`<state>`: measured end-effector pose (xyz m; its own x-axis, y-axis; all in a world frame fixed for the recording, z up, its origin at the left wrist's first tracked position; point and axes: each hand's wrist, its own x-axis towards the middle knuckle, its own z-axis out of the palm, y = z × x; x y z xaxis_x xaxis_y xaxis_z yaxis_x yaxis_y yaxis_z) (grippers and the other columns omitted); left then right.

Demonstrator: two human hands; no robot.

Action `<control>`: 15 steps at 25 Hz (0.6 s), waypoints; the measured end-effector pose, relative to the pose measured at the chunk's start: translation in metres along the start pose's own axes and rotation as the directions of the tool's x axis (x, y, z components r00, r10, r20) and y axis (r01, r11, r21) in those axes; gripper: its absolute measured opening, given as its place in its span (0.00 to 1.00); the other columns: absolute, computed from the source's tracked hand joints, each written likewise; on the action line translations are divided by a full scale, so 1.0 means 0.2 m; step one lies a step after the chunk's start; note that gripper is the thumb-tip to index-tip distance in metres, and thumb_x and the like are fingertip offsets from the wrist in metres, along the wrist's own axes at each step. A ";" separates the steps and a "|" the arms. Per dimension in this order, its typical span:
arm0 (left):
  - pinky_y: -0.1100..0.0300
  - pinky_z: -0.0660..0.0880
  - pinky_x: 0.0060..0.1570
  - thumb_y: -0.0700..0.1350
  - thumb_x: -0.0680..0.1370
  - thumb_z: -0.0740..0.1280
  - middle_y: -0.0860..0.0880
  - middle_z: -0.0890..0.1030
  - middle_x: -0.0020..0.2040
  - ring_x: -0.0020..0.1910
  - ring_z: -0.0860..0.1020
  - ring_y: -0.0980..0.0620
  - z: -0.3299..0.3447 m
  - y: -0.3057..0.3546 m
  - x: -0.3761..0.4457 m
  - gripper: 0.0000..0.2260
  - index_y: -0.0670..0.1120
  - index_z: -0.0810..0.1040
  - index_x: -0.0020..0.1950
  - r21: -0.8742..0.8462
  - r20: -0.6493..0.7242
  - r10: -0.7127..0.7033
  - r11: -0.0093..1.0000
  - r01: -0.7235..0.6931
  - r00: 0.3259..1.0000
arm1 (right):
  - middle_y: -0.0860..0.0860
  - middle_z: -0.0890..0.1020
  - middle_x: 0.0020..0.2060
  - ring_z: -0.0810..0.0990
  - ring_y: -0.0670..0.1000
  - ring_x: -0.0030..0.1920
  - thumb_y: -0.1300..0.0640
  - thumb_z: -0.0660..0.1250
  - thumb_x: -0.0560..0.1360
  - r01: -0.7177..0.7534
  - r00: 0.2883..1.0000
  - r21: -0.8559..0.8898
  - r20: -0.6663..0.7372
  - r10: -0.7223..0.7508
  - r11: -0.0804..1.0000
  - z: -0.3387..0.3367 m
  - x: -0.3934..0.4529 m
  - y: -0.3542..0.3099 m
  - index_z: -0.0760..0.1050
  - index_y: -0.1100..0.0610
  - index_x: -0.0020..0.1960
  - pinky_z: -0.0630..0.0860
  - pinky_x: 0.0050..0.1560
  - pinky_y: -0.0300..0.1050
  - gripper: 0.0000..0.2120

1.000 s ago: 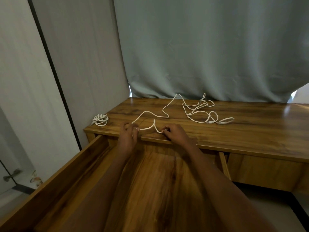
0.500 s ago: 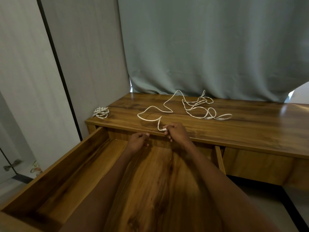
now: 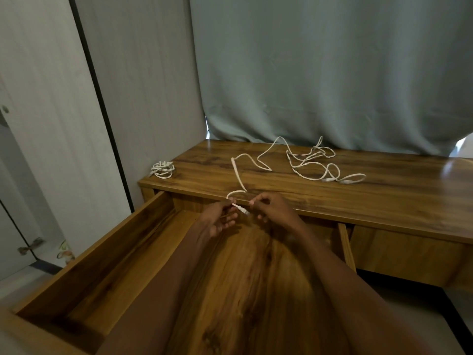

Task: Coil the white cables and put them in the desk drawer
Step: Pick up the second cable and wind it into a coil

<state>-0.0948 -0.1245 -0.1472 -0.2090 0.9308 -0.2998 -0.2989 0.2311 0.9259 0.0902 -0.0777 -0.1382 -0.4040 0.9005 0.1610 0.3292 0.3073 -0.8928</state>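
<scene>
Nearest the camera, the pulled-out wooden desk drawer (image 3: 84, 265) lies open, its bare brown floor running from the front wall up to the desk edge, with both forearms reaching over it. Above the drawer's far end the left hand (image 3: 217, 217) pinches the long white cable (image 3: 236, 175) near its plug end between thumb and forefinger, the other fingers loosely spread, palm up. Just beside it, the right hand (image 3: 272, 210) pinches the same cable close to the plug tip, its remaining fingers curled. From the hands the cable loops up over the front edge of the wooden desk top (image 3: 384, 201), then wanders back across the surface into a loose tangle near the grey-green curtain (image 3: 320, 73). At the desk's far left corner, well apart from the hands, sits a small coiled white cable (image 3: 162, 169), close to the edge beside the pale wall panel (image 3: 143, 85).
</scene>
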 end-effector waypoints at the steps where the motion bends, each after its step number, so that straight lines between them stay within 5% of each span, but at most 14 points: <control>1: 0.60 0.75 0.37 0.46 0.80 0.66 0.49 0.80 0.40 0.37 0.78 0.53 -0.01 0.01 0.00 0.05 0.46 0.80 0.48 -0.009 -0.014 0.043 0.999 -0.043 0.999 | 0.48 0.87 0.45 0.84 0.49 0.41 0.51 0.69 0.78 0.092 0.991 -0.084 -0.086 -0.100 0.992 -0.01 0.01 -0.01 0.83 0.50 0.50 0.80 0.45 0.51 0.05; 3: 0.60 0.75 0.38 0.45 0.80 0.67 0.47 0.81 0.40 0.38 0.79 0.52 -0.03 0.02 0.00 0.06 0.43 0.81 0.48 -0.018 -0.019 0.134 0.991 -0.134 0.991 | 0.43 0.85 0.53 0.81 0.45 0.52 0.53 0.65 0.79 0.347 0.906 -0.317 -0.129 -0.403 0.882 -0.02 0.02 -0.03 0.82 0.46 0.57 0.79 0.54 0.49 0.10; 6: 0.57 0.77 0.44 0.43 0.80 0.67 0.42 0.83 0.45 0.44 0.82 0.50 -0.08 0.04 -0.03 0.06 0.40 0.80 0.49 -0.028 0.034 0.252 0.967 -0.252 0.967 | 0.47 0.76 0.70 0.71 0.53 0.69 0.54 0.62 0.78 0.524 0.657 -0.758 0.070 -0.751 0.387 0.01 0.06 -0.06 0.76 0.47 0.68 0.68 0.66 0.54 0.19; 8: 0.53 0.76 0.48 0.42 0.81 0.65 0.42 0.84 0.44 0.45 0.83 0.48 -0.10 0.05 -0.06 0.06 0.40 0.79 0.48 -0.055 0.071 0.296 0.955 -0.293 0.953 | 0.50 0.69 0.76 0.62 0.58 0.77 0.51 0.64 0.78 0.404 0.649 -0.880 0.084 -0.756 0.249 0.04 0.10 -0.07 0.75 0.48 0.69 0.60 0.72 0.59 0.19; 10: 0.53 0.76 0.44 0.42 0.81 0.61 0.45 0.79 0.34 0.38 0.81 0.48 -0.11 0.08 -0.10 0.08 0.42 0.76 0.45 -0.192 0.111 0.285 0.946 -0.261 0.952 | 0.52 0.73 0.73 0.58 0.60 0.79 0.50 0.66 0.79 0.350 0.678 -0.917 0.105 -0.727 0.194 0.07 0.13 -0.06 0.78 0.49 0.65 0.51 0.77 0.63 0.15; 12: 0.57 0.72 0.34 0.42 0.81 0.58 0.50 0.69 0.27 0.27 0.72 0.51 -0.11 0.11 -0.13 0.10 0.44 0.73 0.41 -0.418 0.169 0.268 0.891 -0.177 0.949 | 0.51 0.82 0.62 0.65 0.59 0.76 0.50 0.66 0.79 0.361 0.710 -0.921 0.168 -0.684 0.149 0.08 0.17 -0.01 0.82 0.48 0.59 0.45 0.78 0.63 0.11; 15: 0.60 0.62 0.29 0.42 0.79 0.55 0.52 0.62 0.25 0.24 0.61 0.54 -0.11 0.16 -0.17 0.12 0.46 0.68 0.36 -0.639 0.241 0.360 0.758 -0.132 0.901 | 0.48 0.85 0.53 0.81 0.52 0.58 0.47 0.59 0.81 0.401 0.738 -0.895 0.190 -0.648 0.195 0.09 0.18 0.04 0.82 0.47 0.56 0.57 0.76 0.60 0.13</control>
<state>-0.1175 -0.1543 -0.1133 -0.0720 0.9903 0.1185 -0.7937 -0.1289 0.5945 0.0628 -0.0478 -0.1475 -0.6732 0.4067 0.6176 0.6659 0.6966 0.2670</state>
